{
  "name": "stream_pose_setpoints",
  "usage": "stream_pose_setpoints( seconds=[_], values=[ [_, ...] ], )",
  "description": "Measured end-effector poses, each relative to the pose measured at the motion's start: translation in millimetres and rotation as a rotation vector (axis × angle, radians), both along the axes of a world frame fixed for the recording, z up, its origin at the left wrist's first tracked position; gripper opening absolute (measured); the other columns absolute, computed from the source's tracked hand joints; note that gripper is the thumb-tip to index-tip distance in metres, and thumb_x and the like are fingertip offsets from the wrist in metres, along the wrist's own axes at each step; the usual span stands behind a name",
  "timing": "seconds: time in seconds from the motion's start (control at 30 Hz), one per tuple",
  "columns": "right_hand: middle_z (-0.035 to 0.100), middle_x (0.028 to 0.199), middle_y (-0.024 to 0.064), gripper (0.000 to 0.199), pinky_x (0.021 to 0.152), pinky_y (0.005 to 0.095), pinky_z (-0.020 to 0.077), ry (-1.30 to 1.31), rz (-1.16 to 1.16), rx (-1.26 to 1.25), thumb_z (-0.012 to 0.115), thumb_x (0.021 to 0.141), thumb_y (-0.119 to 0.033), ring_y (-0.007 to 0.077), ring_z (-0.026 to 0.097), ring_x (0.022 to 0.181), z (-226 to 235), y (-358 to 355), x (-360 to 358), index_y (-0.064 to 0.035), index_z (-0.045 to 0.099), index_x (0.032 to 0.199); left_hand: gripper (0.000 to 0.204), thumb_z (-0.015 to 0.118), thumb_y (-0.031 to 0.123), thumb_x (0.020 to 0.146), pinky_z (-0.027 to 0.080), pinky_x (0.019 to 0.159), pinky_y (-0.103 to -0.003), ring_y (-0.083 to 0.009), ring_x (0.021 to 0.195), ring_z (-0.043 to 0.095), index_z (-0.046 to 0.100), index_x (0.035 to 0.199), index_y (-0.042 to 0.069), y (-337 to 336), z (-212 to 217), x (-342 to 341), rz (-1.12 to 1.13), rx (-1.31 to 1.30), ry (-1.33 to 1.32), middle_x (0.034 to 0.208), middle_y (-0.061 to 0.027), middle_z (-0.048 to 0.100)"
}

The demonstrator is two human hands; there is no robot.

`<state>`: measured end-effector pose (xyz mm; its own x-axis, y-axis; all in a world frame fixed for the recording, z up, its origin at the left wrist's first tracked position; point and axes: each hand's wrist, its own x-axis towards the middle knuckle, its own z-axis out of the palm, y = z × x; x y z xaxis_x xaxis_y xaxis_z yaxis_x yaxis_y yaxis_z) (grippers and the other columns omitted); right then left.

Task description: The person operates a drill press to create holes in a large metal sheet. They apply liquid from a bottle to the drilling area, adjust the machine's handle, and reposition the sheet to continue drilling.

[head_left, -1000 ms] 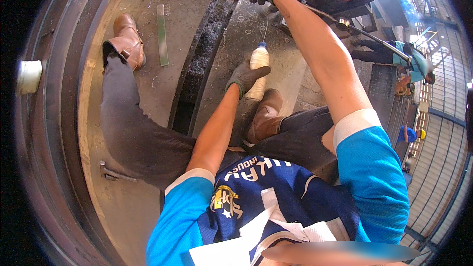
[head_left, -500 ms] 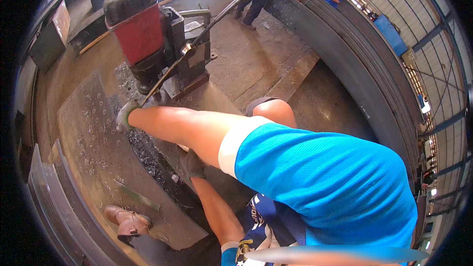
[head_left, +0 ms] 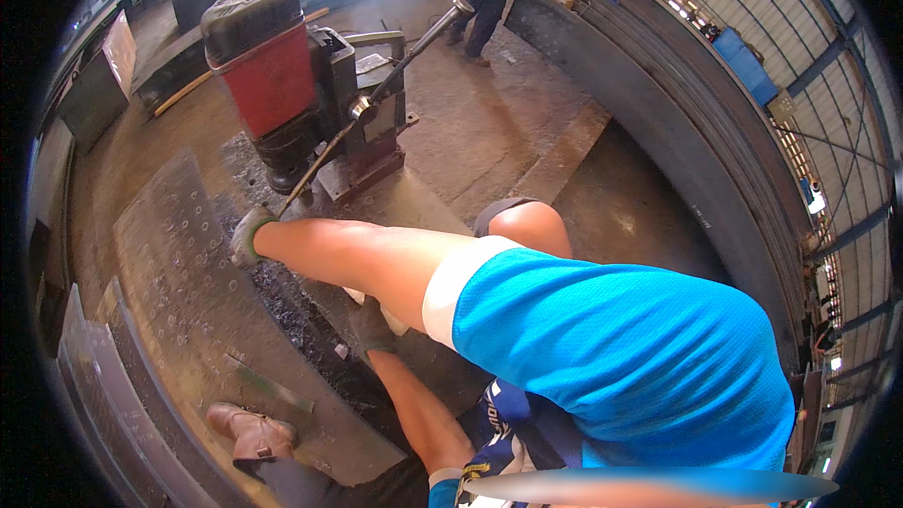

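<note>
A: Main item?
B: Pale rounded bottle (head_left: pixel 396 325), partly showing beneath the bare right forearm (head_left: pixel 367 249).
A: Left hand?
B: Left hand (head_left: pixel 371 325), dark grey glove: against the bottle, pale surface visible to either side. Fingers hidden; cannot tell whether clamped.
A: Right hand?
B: Right hand (head_left: pixel 249 237), grey glove, green cuff: near the foot of a red-and-black drilling machine (head_left: pixel 273 75). Cannot tell whether its fingers are apart or closed, nor whether they touch the long steel handle bar (head_left: pixel 416 50).
A: Obstruction?
B: Forearm, with bright blue sleeve (head_left: pixel 621 339) behind it, screening the left-hand work.
A: Surroundings?
B: Ring-marked steel plate (head_left: pixel 174 254); on it, one narrow greenish metal strip (head_left: pixel 271 384). Brown leather boot (head_left: pixel 259 433), near the strip. Dark metal shavings (head_left: pixel 282 299), alongside the plate. Stacked dark steel beams (head_left: pixel 649 113), right. Teal-shirted co-worker (head_left: pixel 484 5), beyond the machine.
</note>
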<state>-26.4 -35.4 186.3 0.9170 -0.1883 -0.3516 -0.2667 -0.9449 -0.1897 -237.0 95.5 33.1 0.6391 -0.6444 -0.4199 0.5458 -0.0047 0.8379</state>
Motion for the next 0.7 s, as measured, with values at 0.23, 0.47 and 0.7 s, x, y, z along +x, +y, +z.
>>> stream_pose_setpoints(
  seconds=[0.23,0.47,0.7],
  values=[
    [0.070,0.135,0.0086,0.049,0.104,0.0494,0.0510,0.035,-0.045,0.017,0.048,0.099,-0.046,0.0291,0.065,0.126,4,0,-2,-0.0182,0.072,0.132,0.071,0.077,0.024,0.093,0.054,0.093,-0.040,-0.0285,0.117,0.064,0.045,0.150,-0.004,3,14,-2,0.003,-0.031,-0.062,0.137,-0.0186,0.062],
    [0.069,0.136,0.0088,0.049,0.102,0.0520,0.0519,0.009,0.005,-0.017,0.046,0.101,-0.046,0.0304,0.066,0.125,11,2,-7,-0.0177,0.072,0.131,0.071,0.078,0.023,0.093,0.054,0.094,-0.041,-0.0297,0.118,0.064,0.045,0.150,-0.004,2,21,-1,-0.010,-0.016,-0.069,0.138,-0.0197,0.062],
    [0.069,0.136,0.0064,0.049,0.100,0.0529,0.0523,-0.003,0.038,-0.042,0.048,0.099,-0.047,0.0286,0.066,0.124,-6,-4,1,-0.0197,0.072,0.131,0.071,0.077,0.022,0.092,0.054,0.096,-0.041,-0.0317,0.118,0.064,0.045,0.149,-0.005,6,21,-1,-0.020,0.180,-0.143,0.139,-0.0210,0.061]
  ],
)
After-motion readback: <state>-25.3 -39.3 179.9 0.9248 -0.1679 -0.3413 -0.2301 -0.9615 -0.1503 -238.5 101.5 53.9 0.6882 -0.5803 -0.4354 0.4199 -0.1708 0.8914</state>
